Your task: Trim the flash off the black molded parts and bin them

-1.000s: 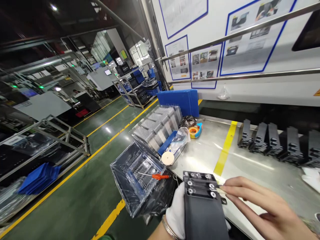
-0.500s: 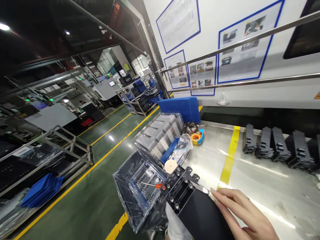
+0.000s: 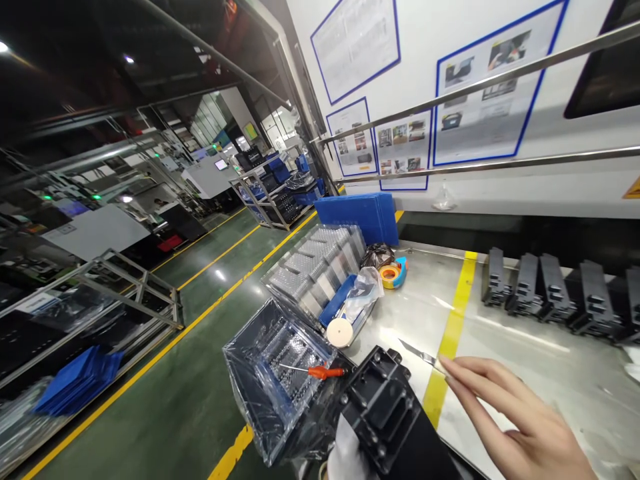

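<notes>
My right hand, bare, pinches a thin craft knife between thumb and fingertips. Its pointed blade faces left over the bench, apart from the black moulded part. That part has ribs, slots and round bosses at its end and tilts up at the bottom middle. Around its left side is my left hand in a white glove, gripping it; most of the fingers are hidden behind it. Beyond the part lies an orange-handled screwdriver at the edge of a plastic-lined crate.
Several similar black parts stand along the back right of the metal bench. Clear plastic trays, a blue tape dispenser, a round cream disc and blue sheets sit at the left end.
My right hand has drawn the knife right, away from the black part. The part has tilted and moved slightly lower, uncovering more of the screwdriver's handle.
</notes>
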The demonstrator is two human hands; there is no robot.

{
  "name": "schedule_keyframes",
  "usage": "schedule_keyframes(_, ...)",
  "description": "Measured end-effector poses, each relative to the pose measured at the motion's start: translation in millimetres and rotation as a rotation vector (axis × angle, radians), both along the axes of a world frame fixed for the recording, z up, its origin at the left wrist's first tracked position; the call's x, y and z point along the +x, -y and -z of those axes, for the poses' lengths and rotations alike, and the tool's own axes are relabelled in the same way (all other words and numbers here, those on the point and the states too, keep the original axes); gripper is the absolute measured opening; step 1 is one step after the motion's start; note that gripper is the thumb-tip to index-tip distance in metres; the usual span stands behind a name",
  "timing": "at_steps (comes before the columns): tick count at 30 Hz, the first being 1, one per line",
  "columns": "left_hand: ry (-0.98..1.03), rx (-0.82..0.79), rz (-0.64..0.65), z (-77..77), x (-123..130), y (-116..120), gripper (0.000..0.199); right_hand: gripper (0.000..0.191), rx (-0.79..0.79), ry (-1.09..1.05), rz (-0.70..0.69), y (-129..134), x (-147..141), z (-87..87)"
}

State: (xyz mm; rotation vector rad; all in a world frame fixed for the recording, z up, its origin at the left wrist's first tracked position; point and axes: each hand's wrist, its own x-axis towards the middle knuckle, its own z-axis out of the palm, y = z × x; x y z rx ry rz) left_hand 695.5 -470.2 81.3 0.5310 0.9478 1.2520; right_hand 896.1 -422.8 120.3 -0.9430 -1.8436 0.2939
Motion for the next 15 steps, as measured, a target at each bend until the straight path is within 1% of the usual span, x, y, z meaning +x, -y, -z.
schedule_keyframes(3, -0.160, 0.055, -0.079, -1.1, -3, 8, 0.046, 0.027, -0.019, 0.087, -0.092, 4, 7, -1.3)
schedule_keyframes(7, -0.314, 0.116, -0.149, -2.7, -10, 13, 0.048, 0.027, 0.013, 0.147, -0.047, 7, 11, -2.6)
schedule_keyframes(9, -0.367, 0.150, -0.186, -4.9, -13, 14, 0.057, 0.026, 0.019, 0.158, -0.054, 5, 14, -4.0)
schedule_keyframes(11, -0.406, 0.174, -0.206, -9.1, -15, 16, 0.065, 0.025, 0.017, 0.141, -0.024, 1, 16, -7.1)
schedule_keyframes(13, -0.426, 0.189, -0.178, -14.8, -16, 18, 0.063, 0.027, -0.057, 0.057, -0.001, -4, 16, -12.4)
schedule_keyframes(15, -0.425, 0.199, -0.121, -20.6, -14, 19, 0.058, 0.042, -0.255, -0.065, -0.056, -7, 14, -18.2)
